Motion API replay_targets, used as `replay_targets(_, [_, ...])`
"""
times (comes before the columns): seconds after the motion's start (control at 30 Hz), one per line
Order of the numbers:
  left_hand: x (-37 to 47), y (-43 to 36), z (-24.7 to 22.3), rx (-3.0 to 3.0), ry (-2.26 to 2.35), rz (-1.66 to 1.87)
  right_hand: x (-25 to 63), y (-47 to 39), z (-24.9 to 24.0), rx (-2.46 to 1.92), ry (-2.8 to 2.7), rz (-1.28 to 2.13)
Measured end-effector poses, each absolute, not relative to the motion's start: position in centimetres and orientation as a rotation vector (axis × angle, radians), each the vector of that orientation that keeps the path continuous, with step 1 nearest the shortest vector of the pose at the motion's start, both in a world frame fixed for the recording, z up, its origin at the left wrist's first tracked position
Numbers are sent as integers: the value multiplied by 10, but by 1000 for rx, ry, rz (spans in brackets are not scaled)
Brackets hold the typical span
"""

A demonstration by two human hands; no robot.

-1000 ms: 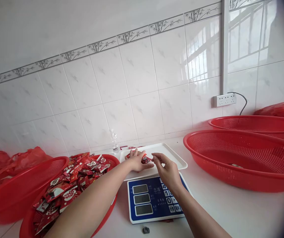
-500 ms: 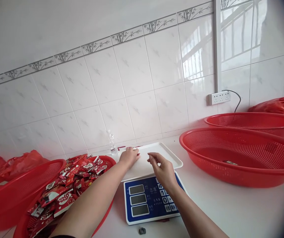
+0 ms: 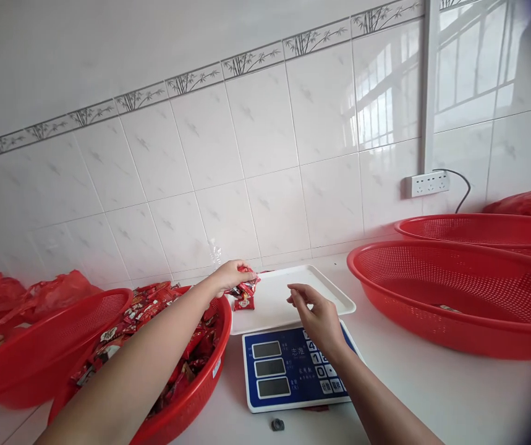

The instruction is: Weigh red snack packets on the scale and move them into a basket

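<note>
My left hand point(image 3: 229, 275) is closed on several small red candy packets point(image 3: 249, 287), held over the left end of the white scale tray point(image 3: 293, 290). One packet point(image 3: 245, 303) hangs just below them; whether it touches the tray I cannot tell. Above the scale's keypad is my right hand point(image 3: 315, 312), its thumb and fingertips drawn together with nothing visible in them. The blue scale panel point(image 3: 297, 352) has dark displays, and my right wrist covers part of its keys. To the left, a red basket point(image 3: 209, 371) full of wrapped candies lies partly under my left forearm.
Another red basket point(image 3: 24, 364) stands at the far left beside red plastic bags point(image 3: 56, 287). On the right sits a perforated red basket point(image 3: 432, 309) with one small packet inside, and a second basket point(image 3: 478, 225) behind it. A small dark object point(image 3: 277, 424) lies before the scale.
My left hand has drawn back left from the tray toward the candy basket's edge, and red packets now show in it. My right hand keeps its pose. The view has shifted slightly.
</note>
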State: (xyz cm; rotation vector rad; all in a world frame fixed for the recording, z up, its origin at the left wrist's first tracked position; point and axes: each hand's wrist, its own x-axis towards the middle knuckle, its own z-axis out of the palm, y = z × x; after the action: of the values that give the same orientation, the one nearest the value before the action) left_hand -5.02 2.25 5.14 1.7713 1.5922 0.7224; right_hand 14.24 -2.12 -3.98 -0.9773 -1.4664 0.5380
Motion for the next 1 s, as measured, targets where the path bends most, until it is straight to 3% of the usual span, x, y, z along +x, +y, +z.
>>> replay_targets(0.17, [-54, 14, 40, 1553, 1567, 413, 142, -20, -41, -977, -1477, 517])
replay_targets(0.4, [-46, 12, 40, 1704, 1698, 235, 144, -17, -42, -977, -1488, 516])
replay_targets(0.67, [-54, -1, 38, 1765, 1584, 648, 144, -18, -43, -1006, -1498, 500])
replay_targets(0.8, [-97, -11, 60, 1901, 1630, 974, 146, -19, -42, -1030, -1502, 481])
replay_targets(0.93, [-178, -32, 96, 1988, 2202, 1151, 145, -21, -41, -1049, -1496, 458])
replay_targets(1.0, [-227, -45, 106, 1966, 2564, 1074, 143, -21, -42, -1056, -1498, 453])
